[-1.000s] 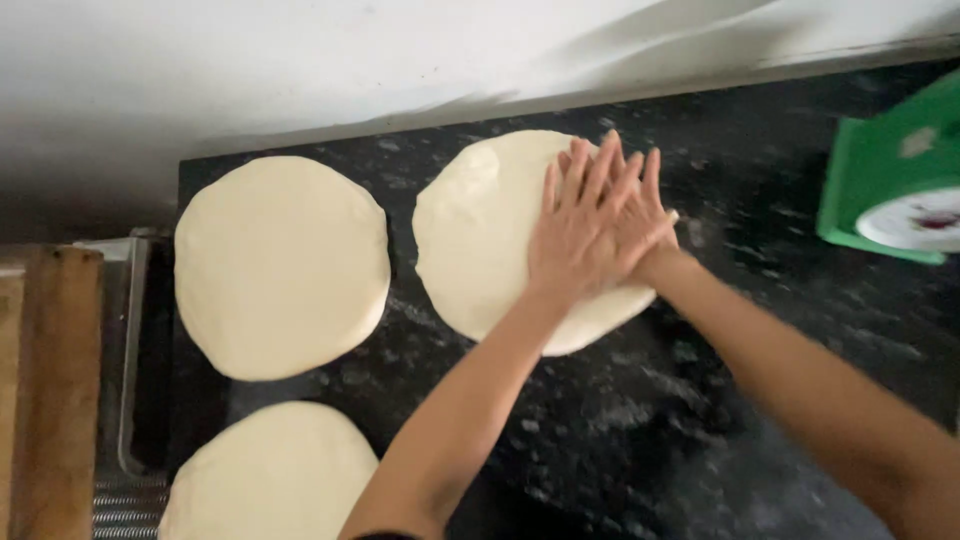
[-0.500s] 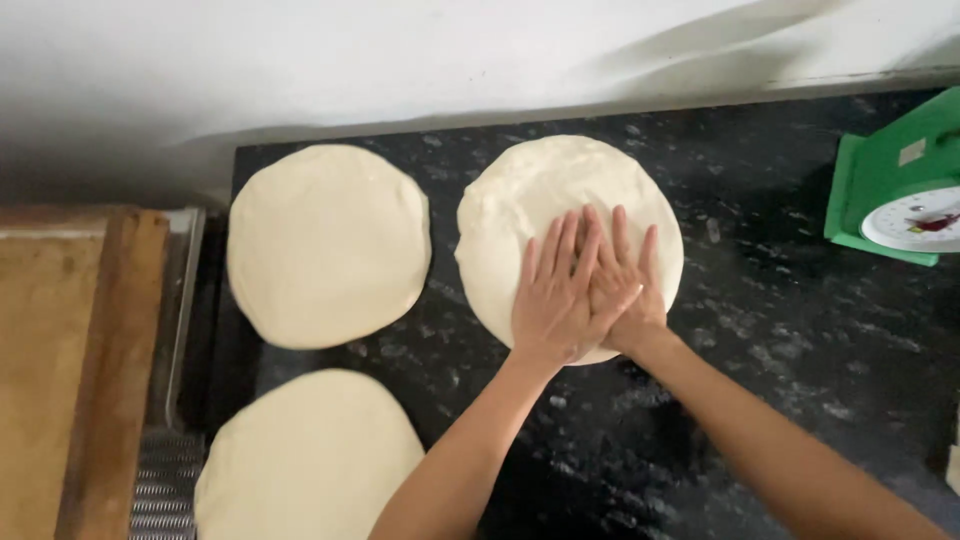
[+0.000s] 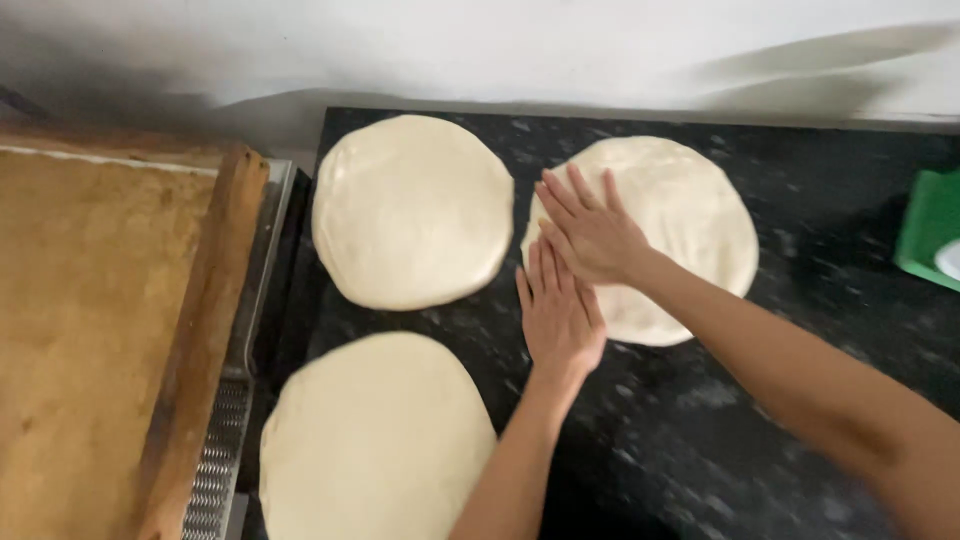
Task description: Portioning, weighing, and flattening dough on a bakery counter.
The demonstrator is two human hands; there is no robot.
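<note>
Head camera shows my right hand (image 3: 592, 232) flat with spread fingers on the left edge of the right dough round (image 3: 680, 220). My left hand (image 3: 558, 315), also flat and open, lies just below it, mostly on the black counter (image 3: 720, 420). So the dough extends to the right of both hands, nearer my right hand.

Pale, flattened dough round (image 3: 668, 232) lying flat on black speckled counter (image 3: 700, 440), far right of the three. Roughly circular, smooth, faintly dimpled, near-left edge covered. Right hand (image 3: 592, 232) pressed flat on left part; left hand (image 3: 558, 316) flat at near-left rim, possibly partly on counter.
</note>
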